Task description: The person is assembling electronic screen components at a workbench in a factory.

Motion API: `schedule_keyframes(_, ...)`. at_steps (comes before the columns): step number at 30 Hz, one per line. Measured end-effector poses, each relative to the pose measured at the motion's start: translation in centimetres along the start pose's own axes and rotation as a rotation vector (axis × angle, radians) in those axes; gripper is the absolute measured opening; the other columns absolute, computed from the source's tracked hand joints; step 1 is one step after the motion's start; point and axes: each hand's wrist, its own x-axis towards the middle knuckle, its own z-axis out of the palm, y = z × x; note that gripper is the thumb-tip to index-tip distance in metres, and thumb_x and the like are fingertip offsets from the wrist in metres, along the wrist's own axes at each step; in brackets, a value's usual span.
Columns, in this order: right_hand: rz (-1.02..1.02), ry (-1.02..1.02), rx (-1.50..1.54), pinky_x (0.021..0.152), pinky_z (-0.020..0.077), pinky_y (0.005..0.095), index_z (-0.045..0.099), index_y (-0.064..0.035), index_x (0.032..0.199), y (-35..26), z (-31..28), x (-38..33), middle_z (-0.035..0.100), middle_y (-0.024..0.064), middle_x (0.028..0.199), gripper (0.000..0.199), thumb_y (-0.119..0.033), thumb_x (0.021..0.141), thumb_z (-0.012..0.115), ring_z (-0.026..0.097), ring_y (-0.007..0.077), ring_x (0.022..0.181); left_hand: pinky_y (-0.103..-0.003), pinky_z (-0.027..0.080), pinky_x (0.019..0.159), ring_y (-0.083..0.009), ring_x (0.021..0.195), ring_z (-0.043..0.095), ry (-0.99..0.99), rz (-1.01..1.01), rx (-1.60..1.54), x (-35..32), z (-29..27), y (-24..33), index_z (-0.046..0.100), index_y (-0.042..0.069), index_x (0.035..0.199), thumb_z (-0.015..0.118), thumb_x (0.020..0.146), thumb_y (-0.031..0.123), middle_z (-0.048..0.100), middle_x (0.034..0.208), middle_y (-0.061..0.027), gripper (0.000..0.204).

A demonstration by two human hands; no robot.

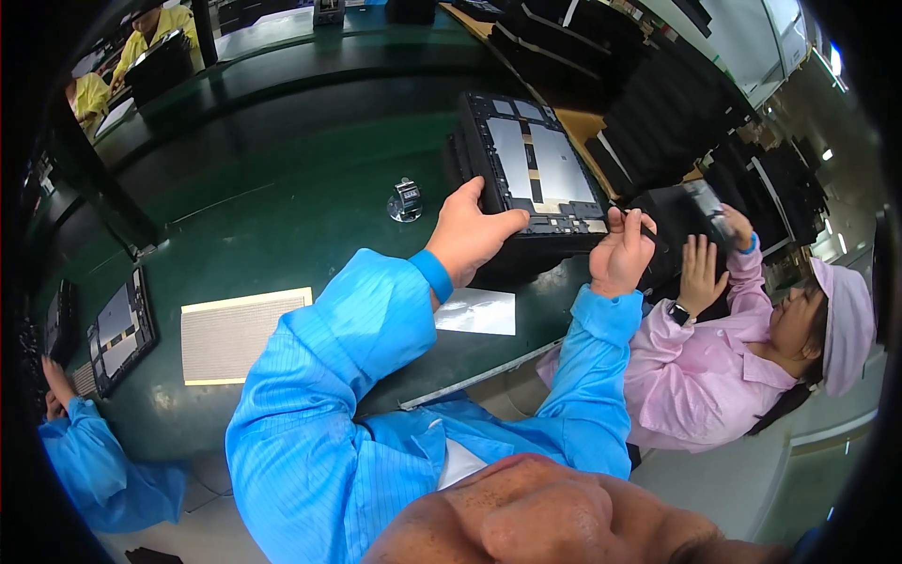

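Note:
A tablet (543, 160) with its inside exposed, silver panels and a dark ribbon strip down the middle, lies face up on a stack of black trays (526, 254). My left hand (470, 230) grips its near left corner, thumb over the near edge and fingers along the side. At the near right corner, my right hand (622, 252) has its fingers pinched together by the tablet's edge. A thin dark thing shows beside those fingers; whether they hold it is unclear. A small shiny round metal object (406, 200) stands to the left of the stack.
On the green table (282, 235) lie a beige ribbed mat (240, 336) and a white sheet (477, 312). Another opened tablet (122, 331) is at left, near a blue-sleeved co-worker (103, 470). A co-worker in pink (691, 376) works at right beside black stacks (667, 113).

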Motion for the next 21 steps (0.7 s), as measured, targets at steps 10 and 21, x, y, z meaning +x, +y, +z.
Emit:
schedule_keyframes(10, 0.084, 0.125, 0.207, 0.078, 0.052, 0.0259, 0.05, -0.0097, 0.089, 2.0, -1.5, 0.0, 0.058, 0.0036, 0.084, 0.01, -0.015, 0.091, 0.057, 0.06, 0.0143, 0.081, -0.028, 0.048, 0.083, -0.017, 0.095, 0.059, -0.046, 0.163, -0.109, -0.8, -0.7, -0.7, 0.04, -0.011, 0.125, 0.068, 0.069, 0.0, 0.059, 0.108, -0.0144, 0.064)
schedule_keyframes(21, 0.289, -0.172, 0.615, 0.093, 0.0473, 0.044, 0.056, -0.0128, 0.087, 0.5, 4.9, -4.2, 0.064, 0.0016, 0.086, 0.011, -0.02, 0.094, 0.052, 0.062, 0.011, 0.075, -0.037, 0.041, 0.099, -0.0249, 0.117, 0.048, -0.038, 0.422, -0.254, -6.6, -5.2, 3.4, 0.022, -0.005, 0.138, 0.065, 0.07, -0.006, 0.039, 0.131, -0.0171, 0.081)
